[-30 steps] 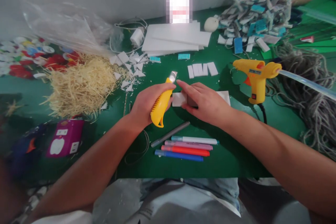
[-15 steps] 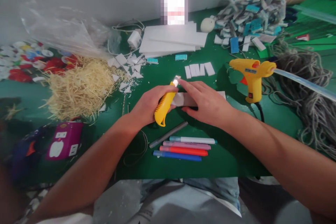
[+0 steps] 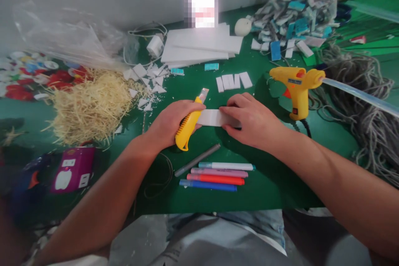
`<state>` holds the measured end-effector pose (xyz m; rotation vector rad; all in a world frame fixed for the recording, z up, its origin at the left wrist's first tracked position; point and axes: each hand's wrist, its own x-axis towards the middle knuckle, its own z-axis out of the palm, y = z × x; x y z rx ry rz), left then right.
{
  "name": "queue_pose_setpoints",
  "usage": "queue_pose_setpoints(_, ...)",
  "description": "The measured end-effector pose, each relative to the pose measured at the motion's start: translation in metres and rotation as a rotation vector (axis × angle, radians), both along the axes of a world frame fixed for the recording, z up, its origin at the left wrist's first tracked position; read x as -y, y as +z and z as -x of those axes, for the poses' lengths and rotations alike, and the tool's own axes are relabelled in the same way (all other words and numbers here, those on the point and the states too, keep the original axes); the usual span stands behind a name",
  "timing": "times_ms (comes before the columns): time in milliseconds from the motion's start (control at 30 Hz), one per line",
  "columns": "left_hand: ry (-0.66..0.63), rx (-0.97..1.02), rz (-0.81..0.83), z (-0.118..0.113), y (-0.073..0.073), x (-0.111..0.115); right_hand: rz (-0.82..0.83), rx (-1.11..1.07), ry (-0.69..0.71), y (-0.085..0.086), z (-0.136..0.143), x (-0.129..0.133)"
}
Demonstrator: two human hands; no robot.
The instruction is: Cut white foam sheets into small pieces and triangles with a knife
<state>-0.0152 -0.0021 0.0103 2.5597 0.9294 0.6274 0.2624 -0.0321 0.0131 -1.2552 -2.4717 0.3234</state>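
A yellow utility knife (image 3: 188,129) with its blade out lies tilted in my left hand (image 3: 165,124), the blade pointing up and away. Between my hands a white strip (image 3: 212,117), which looks like foam or card, lies level above the table. Its left end goes behind the knife and my left fingers; whether they grip it I cannot tell. The thumb and fingers of my right hand (image 3: 254,120) are closed on the strip's right part and hide that end. Small white pieces (image 3: 229,82) stand in a row just beyond my hands.
Several markers (image 3: 216,179) and a dark grey stick (image 3: 198,160) lie in front. A yellow glue gun (image 3: 294,87) and grey cord (image 3: 349,108) are on the right. Straw (image 3: 90,108) and a magenta box (image 3: 73,169) are on the left, white sheets (image 3: 199,45) behind.
My right fingers have come away from the knife's blade and now pinch the white strip. More of the strip shows between my hands. My left hand still holds the knife.
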Motion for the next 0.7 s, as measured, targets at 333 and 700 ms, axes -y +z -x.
queue_pose_setpoints(333, 0.068, 0.263, -0.336, -0.009, 0.014, 0.019, -0.005, 0.038, -0.013, 0.004, 0.002, 0.001)
queue_pose_setpoints(700, 0.283, 0.195, -0.056, 0.002, 0.001, 0.010, -0.102, 0.008, 0.001, 0.003, 0.006, 0.003)
